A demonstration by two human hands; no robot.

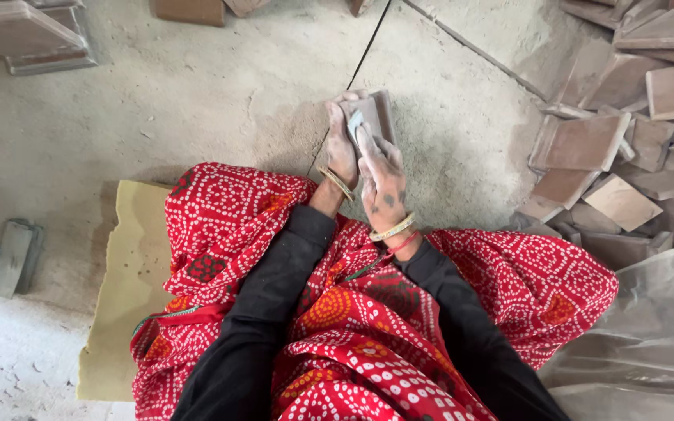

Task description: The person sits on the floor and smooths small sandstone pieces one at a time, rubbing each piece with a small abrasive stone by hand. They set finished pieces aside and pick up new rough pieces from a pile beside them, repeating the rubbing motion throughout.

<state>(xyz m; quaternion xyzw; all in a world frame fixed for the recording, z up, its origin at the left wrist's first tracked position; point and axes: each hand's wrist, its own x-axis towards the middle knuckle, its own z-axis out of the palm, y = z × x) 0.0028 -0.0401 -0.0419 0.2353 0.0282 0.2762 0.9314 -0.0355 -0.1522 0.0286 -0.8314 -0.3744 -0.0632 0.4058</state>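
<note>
Head view shows the dust-coated right hand [382, 183] pressing a small grey-blue abrasive pad [354, 121] with its fingertips against the face of a flat reddish-brown rectangular stone tile [376, 117]. The left hand [342, 148] grips that tile along its left edge, propping it tilted on the dusty grey concrete floor [196, 101] just beyond the knees. Both forearms in black sleeves reach forward close together, wrists bent down, bangles at each wrist. Judging by the fan of pale powder [290, 132] spread around the tile, the rubbing looks well under way, though the pictures do not tell how much of the face remains. A large heap of similar brown tiles [633, 140] lies to the right, a few more at the upper left [25, 35]. A yellow foam cushion [118, 296] sits beneath the red patterned cloth [235, 218].
</note>
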